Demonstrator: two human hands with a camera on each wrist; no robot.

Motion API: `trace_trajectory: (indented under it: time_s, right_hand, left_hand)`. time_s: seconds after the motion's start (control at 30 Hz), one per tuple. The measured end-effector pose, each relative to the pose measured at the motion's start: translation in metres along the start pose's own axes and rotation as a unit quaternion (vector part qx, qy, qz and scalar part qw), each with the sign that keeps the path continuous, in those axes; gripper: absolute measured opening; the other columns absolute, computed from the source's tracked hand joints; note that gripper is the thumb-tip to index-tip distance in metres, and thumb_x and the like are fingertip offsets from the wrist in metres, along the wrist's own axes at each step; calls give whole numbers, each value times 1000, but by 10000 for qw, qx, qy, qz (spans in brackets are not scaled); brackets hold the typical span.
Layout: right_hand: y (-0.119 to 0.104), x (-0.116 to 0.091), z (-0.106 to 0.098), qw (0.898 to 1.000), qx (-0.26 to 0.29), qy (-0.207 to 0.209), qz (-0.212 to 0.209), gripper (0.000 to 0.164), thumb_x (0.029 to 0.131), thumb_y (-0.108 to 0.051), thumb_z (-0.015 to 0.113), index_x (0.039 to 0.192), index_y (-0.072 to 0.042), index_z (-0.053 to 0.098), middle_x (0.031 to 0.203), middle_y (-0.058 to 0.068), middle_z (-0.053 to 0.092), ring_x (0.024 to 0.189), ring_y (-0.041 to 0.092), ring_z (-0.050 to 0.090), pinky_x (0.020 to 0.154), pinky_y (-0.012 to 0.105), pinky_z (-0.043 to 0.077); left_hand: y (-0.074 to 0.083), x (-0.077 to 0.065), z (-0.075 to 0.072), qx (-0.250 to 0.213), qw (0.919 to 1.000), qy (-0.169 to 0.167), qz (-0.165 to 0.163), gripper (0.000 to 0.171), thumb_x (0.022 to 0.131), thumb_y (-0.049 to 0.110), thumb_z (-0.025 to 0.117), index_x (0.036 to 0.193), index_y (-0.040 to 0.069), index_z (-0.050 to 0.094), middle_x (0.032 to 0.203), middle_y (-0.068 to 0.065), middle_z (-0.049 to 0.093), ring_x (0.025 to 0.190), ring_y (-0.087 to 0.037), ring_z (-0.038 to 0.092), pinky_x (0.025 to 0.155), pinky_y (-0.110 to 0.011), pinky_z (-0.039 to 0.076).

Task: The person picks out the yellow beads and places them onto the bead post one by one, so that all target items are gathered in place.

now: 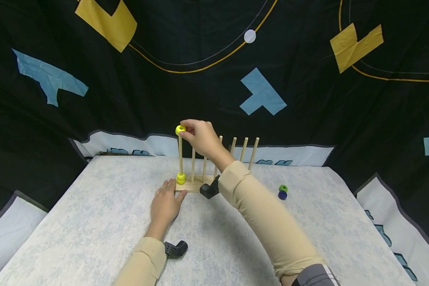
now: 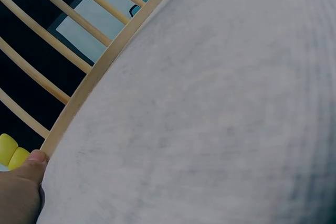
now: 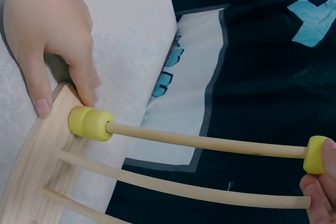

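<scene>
A wooden peg stand (image 1: 191,186) with a row of several upright pegs stands near the table's far side. At its left end my left hand (image 1: 166,204) grips the base, thumb along the front edge and fingers at the end. Two yellow beads (image 3: 90,123) sit stacked at the bottom of the leftmost peg (image 1: 180,155). Up at that peg's tip, my right hand (image 1: 201,137) pinches another yellow bead (image 1: 180,129) between thumb and fingers. Whether the tip has entered its hole, I cannot tell. The right forearm hides part of the stand in the head view.
To the right of the stand, a green bead (image 1: 283,188) and a dark blue bead (image 1: 282,195) lie close together on the pale table (image 1: 93,222). A black cloth (image 1: 200,99) with taped shapes hangs behind the table.
</scene>
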State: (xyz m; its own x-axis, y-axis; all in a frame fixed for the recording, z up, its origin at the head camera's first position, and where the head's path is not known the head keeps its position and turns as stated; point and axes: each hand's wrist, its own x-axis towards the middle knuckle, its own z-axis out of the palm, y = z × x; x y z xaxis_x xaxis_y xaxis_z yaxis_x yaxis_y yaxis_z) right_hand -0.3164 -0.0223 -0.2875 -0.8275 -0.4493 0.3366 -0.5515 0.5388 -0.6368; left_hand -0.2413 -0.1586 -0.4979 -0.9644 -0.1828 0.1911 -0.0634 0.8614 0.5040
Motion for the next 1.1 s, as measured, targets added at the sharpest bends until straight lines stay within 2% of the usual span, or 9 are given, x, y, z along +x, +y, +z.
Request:
trace_trajectory:
  time_s: [0.27,0.57,0.87,1.1]
  right_hand:
    - [4,-1,1,10000,-48,-74,-12,41,96,-21,66,135,-9,61,127,6,69,111,15,67,94,20,56]
    - [10,-10,-6,9997,-23,183,-138,41,96,-24,66,135,-14,61,132,3,66,117,14,65,95,22,56]
    - [22,-40,-29,9972,132,368,-642,39,94,-23,69,130,-9,65,127,6,69,112,17,68,95,25,57]
    - [35,-75,-38,9963,244,127,-819,37,91,-19,73,126,-8,68,125,7,70,107,21,70,93,28,58]
  left_hand:
    - [1,0,2,22,10000,-33,-20,70,98,45,59,150,2,40,154,-21,42,144,-42,37,114,-59,36]
    - [2,0,4,20,10000,-57,-62,70,99,45,58,150,2,39,154,-21,42,144,-42,37,114,-60,36]
    - [4,0,2,32,9999,-63,-78,71,98,47,58,151,3,39,155,-21,41,144,-43,37,113,-61,37]
    - [3,1,3,62,9999,-31,-78,71,98,47,58,151,4,39,155,-20,41,145,-41,36,115,-60,36]
